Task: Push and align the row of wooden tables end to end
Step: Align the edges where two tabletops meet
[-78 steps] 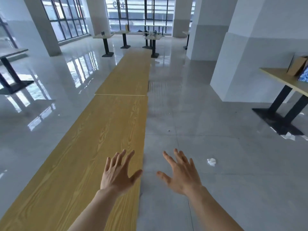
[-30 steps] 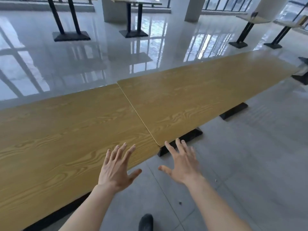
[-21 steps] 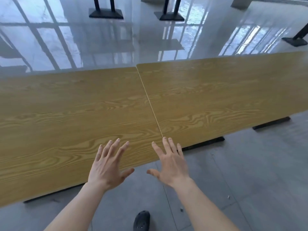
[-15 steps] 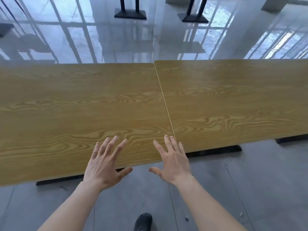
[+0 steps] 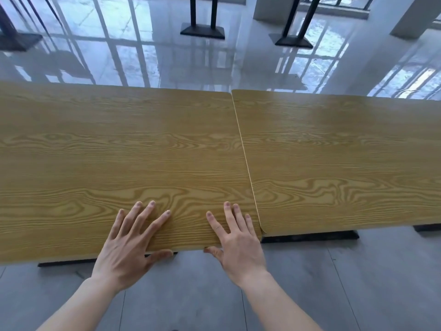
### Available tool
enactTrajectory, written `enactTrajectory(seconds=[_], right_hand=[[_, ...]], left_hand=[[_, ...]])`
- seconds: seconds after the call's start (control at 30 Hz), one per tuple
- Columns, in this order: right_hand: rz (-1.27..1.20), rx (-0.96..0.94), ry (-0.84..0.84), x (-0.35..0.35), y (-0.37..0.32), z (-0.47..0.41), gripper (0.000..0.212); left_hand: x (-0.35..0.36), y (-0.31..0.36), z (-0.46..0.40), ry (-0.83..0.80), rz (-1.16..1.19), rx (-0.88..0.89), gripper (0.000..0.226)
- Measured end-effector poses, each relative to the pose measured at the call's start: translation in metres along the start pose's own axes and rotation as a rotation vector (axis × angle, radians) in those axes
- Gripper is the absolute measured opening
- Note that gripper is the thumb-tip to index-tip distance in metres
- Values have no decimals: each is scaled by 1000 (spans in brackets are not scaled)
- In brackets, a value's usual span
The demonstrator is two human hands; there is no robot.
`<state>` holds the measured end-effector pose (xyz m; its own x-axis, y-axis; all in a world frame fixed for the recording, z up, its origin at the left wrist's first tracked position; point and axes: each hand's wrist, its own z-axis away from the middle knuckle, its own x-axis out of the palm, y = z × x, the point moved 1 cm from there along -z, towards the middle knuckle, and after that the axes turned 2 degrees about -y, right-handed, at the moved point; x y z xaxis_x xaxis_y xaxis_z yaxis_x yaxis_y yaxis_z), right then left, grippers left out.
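Beneath your fingers lies the near edge of the left wooden table (image 5: 114,158), its grain running crosswise to your forearms. Your left hand (image 5: 130,244) is spread wide, four fingers flat on the top and the thumb hooked under the edge; your right hand (image 5: 238,244) is likewise splayed, fingers on the same top, thumb below the rim. Neither hand closes around anything. Just beyond your right little finger runs the seam (image 5: 245,161) where this table meets the right wooden table (image 5: 346,161); the two tops touch end to end, with the right one's near edge set slightly farther from you. Below your wrists is grey floor (image 5: 191,295); past the tables, glossy floor carries black table bases (image 5: 202,32).
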<state>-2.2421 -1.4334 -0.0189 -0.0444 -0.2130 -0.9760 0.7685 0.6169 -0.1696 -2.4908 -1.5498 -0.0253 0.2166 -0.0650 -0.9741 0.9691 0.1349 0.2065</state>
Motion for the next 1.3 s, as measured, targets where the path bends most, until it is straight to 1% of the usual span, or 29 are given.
enactTrajectory(seconds=[0.1,0.33,0.6,0.7,0.83,0.9,1.0,1.07,1.1,1.23,1.3], right_hand=[[7,4,41,4,1,-1,79],[21,1,60,7,5,-10,81],[59,-1,128,12,5,-14,85],[88,27,140,13,-3,-16,94],[104,41,113,16,-9,-18,123],[118,18,128,13,-2,-22,128],[221,23,132,8,9,-31,131],[274,41,111,9,5,-34,126],[300,53,99,10,3,-36,121],[450,50,9,9,-1,-38,86],[515,47,-18,7,-1,-36,77]], left_hand=[[0,-2,-2,9,-17,22,86],[-1,-7,-12,21,-16,50,85],[1,-10,-20,30,-12,50,86],[0,-9,-19,25,-12,42,86],[-2,-7,-18,22,-1,43,89],[-3,-7,-17,21,7,39,94],[-3,-9,-17,11,-9,49,99],[-2,-10,-19,19,-18,54,97],[-2,-10,-20,18,-21,54,96],[1,-12,-21,41,-50,70,95],[2,-13,-21,59,-63,75,95]])
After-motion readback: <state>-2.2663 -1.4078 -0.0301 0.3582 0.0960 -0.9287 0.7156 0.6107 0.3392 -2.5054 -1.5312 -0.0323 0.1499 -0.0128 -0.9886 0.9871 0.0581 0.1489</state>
